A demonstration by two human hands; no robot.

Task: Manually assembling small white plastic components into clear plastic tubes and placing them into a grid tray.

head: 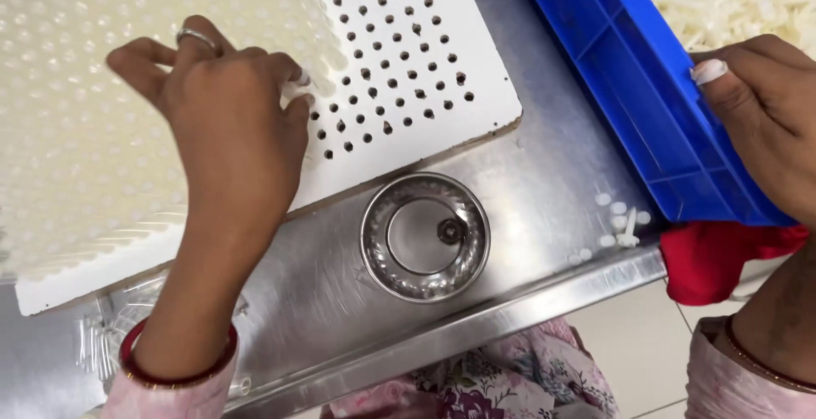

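White perforated board (399, 62) under our left hand, blue bin at our right.
We pinch a small white piece (299, 86) between the fingertips of our left hand (225, 121) at the board's filled rows; our right hand (765, 104) curls over the rim of the blue bin (646, 79) of white pieces. A steel bowl (425, 236) sits between them on the metal table (544, 181), a red cloth (714, 257) beneath the bin.
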